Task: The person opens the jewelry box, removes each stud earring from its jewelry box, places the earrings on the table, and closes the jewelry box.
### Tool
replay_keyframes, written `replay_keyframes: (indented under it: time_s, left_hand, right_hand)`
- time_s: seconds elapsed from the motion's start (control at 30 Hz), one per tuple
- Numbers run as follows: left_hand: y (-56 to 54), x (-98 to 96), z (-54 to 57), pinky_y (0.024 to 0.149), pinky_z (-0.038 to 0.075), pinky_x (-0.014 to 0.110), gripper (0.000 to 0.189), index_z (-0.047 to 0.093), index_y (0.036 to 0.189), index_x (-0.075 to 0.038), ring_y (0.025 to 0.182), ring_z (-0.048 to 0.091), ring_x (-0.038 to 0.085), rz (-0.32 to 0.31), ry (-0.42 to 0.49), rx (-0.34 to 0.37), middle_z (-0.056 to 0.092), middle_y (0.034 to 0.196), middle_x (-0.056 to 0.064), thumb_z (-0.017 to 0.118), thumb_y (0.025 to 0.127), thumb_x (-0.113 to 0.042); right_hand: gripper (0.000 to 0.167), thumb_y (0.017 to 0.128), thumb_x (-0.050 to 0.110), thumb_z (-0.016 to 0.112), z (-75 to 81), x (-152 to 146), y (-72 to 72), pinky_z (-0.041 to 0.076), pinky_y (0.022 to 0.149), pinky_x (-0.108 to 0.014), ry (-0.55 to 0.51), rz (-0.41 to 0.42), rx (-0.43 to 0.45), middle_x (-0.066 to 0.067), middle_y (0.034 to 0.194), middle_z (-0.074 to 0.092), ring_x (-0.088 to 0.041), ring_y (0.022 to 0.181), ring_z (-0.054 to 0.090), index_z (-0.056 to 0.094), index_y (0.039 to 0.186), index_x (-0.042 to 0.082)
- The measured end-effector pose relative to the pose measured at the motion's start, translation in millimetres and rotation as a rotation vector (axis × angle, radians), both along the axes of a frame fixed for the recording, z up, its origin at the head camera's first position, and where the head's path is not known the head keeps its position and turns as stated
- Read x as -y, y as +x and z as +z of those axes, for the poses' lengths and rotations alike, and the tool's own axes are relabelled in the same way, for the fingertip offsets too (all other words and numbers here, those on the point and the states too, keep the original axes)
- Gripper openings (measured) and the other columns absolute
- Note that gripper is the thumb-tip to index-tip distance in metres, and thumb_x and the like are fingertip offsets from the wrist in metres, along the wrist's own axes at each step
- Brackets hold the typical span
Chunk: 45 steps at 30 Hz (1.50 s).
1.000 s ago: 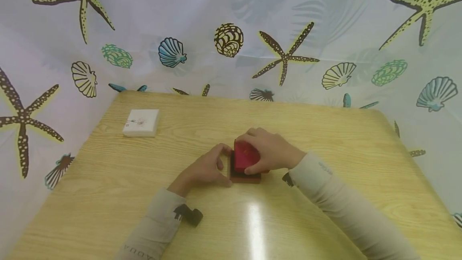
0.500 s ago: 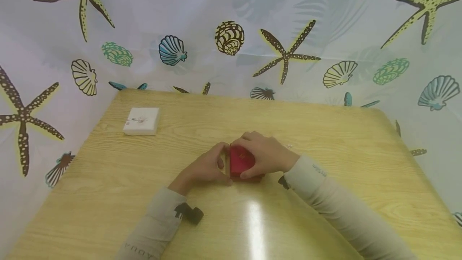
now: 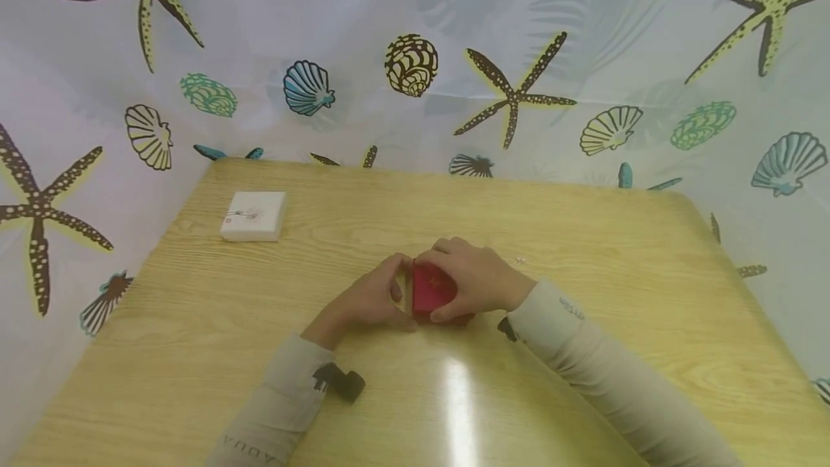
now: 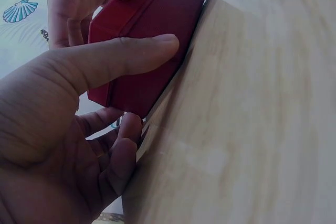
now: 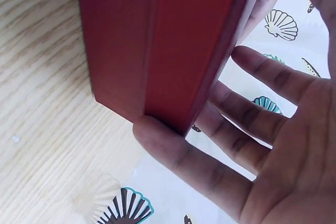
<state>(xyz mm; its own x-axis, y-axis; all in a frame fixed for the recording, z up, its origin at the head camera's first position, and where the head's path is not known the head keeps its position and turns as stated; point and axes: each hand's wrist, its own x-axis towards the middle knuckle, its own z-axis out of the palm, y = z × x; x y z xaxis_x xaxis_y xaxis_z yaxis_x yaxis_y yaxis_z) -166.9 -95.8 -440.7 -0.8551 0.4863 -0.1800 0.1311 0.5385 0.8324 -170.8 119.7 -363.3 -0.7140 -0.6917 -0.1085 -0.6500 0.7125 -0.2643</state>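
Note:
A small red box (image 3: pixel 429 295) sits on the wooden table, its lid (image 5: pixel 184 40) down on its base (image 5: pixel 118 40) with a seam line between them. A small gold mark shows on the lid's top. My right hand (image 3: pixel 476 276) grips the lid from the right, thumb on the near side and fingers at the far side. From the left, my left hand (image 3: pixel 369 298) holds the base; in the left wrist view its thumb (image 4: pixel 131 56) lies along the base's side, with the other fingers curled at the opposite side. The box's inside is hidden.
A white box (image 3: pixel 254 216) with a flower print stands at the table's back left. A tiny shiny object (image 3: pixel 519 261) lies on the table (image 3: pixel 583 236) beyond the right wrist. Behind the table hangs a curtain (image 3: pixel 363 20) with shells and starfish.
My right hand has brought the lid left and down onto the base, covering the dark interior seen a second ago. The left hand has stayed in place. The tiny shiny object has come into view.

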Motion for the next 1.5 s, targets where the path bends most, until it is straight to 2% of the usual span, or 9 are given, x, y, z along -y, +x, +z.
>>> replay_keyframes:
  time_s: [0.77,1.17,1.37,1.5]
  left_hand:
    - [-1.2,0.6,0.6,0.078,0.047,0.03,0.093,0.041,0.142,-0.017,0.095,0.054,0.018,-0.015,-0.006,-0.013,0.052,0.137,0.001,0.094,0.065,-0.02]
    - [0.6,2.8,4.8,0.079,0.049,0.031,0.097,0.038,0.145,-0.021,0.099,0.054,0.019,-0.049,0.007,0.004,0.049,0.142,0.0,0.094,0.065,-0.026]
    - [1.2,2.8,5.1,0.079,0.048,0.031,0.097,0.039,0.145,-0.021,0.099,0.054,0.02,-0.04,0.003,0.012,0.049,0.141,0.0,0.093,0.065,-0.024]
    - [0.6,2.9,2.5,0.079,0.048,0.032,0.097,0.039,0.145,-0.021,0.098,0.054,0.02,-0.038,0.003,0.012,0.05,0.14,-0.001,0.093,0.065,-0.024]
  right_hand:
    - [0.077,0.07,0.046,0.086,-6.6,1,1.7,0.054,0.076,-0.036,-0.002,-0.017,0.01,-0.001,0.12,0.06,-0.017,0.103,0.055,0.057,0.137,0.021]
    - [0.081,0.069,0.046,0.088,-9.8,1,2.2,0.054,0.076,-0.039,0.0,-0.02,0.008,-0.002,0.12,0.061,-0.018,0.104,0.055,0.056,0.139,0.02]
    - [0.077,0.07,0.045,0.088,-11.4,3,1.6,0.054,0.076,-0.039,0.012,-0.031,0.035,-0.002,0.122,0.059,-0.019,0.105,0.054,0.057,0.135,0.02]
    - [0.077,0.07,0.045,0.088,-13.9,3,0.7,0.055,0.078,-0.039,0.011,-0.053,0.088,-0.002,0.122,0.058,-0.019,0.105,0.055,0.055,0.135,0.021]
